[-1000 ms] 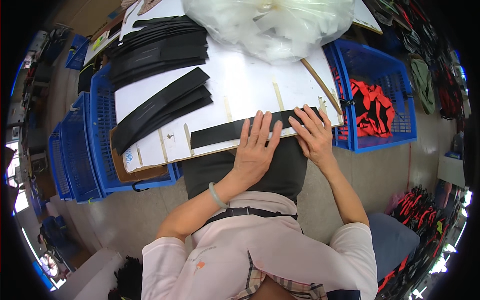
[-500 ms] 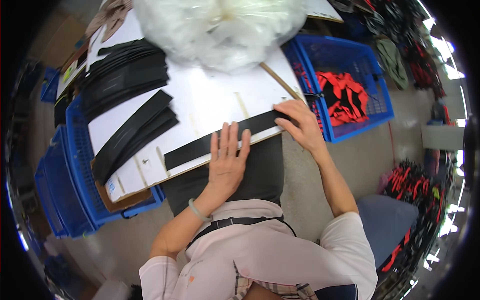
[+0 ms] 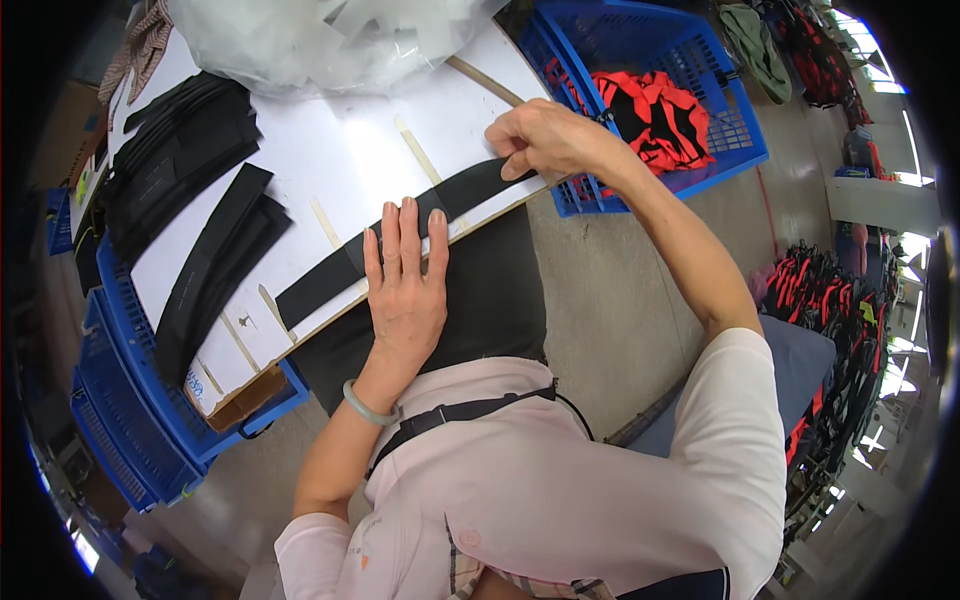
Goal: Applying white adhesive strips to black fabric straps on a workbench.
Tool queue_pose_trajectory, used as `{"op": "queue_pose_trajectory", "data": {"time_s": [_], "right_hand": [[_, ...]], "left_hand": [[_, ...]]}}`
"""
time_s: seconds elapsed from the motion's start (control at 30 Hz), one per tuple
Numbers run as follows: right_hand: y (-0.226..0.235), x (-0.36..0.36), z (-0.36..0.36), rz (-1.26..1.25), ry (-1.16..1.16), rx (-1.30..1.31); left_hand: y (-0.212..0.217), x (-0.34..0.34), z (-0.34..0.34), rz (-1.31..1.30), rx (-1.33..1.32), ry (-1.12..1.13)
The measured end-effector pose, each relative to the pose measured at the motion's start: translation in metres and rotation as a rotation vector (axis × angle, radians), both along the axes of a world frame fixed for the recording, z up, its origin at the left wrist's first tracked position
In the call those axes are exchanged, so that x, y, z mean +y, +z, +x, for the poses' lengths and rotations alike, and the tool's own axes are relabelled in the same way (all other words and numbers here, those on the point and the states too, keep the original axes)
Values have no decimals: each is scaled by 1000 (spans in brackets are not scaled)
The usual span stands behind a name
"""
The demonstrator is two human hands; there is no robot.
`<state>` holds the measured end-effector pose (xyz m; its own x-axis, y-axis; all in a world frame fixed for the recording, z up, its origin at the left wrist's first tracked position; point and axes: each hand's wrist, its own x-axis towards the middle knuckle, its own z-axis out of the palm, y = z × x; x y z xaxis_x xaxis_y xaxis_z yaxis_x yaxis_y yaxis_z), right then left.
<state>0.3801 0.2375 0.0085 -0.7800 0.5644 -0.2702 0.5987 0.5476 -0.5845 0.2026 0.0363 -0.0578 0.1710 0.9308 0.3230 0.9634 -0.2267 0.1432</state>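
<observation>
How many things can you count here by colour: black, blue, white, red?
Black: 3 - the strip under the left hand and right hand, and two strip piles.
Blue: 2 - crates.
White: 2 - board, plastic bag.
Red: 1 - bundle of red-and-black pieces.
Total: 8

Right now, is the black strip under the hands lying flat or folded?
Flat. The black strip lies spread along the white board's near edge; the left hand presses its middle, the right hand pinches its far end.
</observation>
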Motion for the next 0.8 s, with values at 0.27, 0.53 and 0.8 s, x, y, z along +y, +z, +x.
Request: {"op": "queue_pose_trajectory", "data": {"time_s": [0.27, 0.53, 0.8], "right_hand": [[-2, 2, 4, -47, 22, 39], [-10, 7, 8, -54, 33, 60], [-4, 5, 5, -90, 12, 6]], "left_hand": [[3, -2, 0, -10, -23, 10], [-2, -2, -1, 16, -1, 12], [3, -3, -5, 30, 4, 15]]}}
